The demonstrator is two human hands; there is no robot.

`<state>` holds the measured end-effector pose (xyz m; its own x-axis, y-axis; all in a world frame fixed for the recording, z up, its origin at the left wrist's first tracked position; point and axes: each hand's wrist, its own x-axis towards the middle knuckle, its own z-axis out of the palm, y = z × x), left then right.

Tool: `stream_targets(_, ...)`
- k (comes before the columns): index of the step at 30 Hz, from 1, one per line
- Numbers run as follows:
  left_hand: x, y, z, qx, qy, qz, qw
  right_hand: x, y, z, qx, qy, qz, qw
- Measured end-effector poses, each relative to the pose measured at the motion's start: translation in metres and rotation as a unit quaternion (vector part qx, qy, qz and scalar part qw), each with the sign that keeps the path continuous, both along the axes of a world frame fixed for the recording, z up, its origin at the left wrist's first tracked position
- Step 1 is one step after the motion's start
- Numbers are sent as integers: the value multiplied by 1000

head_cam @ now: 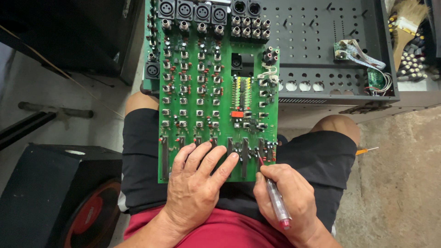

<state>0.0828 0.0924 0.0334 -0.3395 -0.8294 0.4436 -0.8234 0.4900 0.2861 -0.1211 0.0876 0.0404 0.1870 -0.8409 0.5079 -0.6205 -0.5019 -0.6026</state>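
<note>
A large green circuit board [206,105] with rows of small knobs, sockets and slider parts lies across my lap, its far end resting on a grey metal chassis [321,50]. My left hand [197,183] lies flat on the board's near edge, fingers spread over the slider parts. My right hand [287,202] grips a clear-handled screwdriver [275,197] with a red cap. Its tip touches the board's near right corner.
The perforated chassis holds a small board with a ribbon cable [360,53]. A brush [404,23] lies at top right. An orange-handled tool [365,150] sits on the concrete floor by my right knee. A black speaker box [50,197] stands at left.
</note>
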Motion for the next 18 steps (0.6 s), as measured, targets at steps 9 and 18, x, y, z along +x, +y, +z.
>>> stream_targets(9, -1, -1, 2, -3, -2, 1, 1000, -4, 3, -3, 26, -44, -22, 998)
stream_targets(18, 1, 0, 1, -3, -5, 3, 1000, -9, 7, -14, 100, -89, -67, 989)
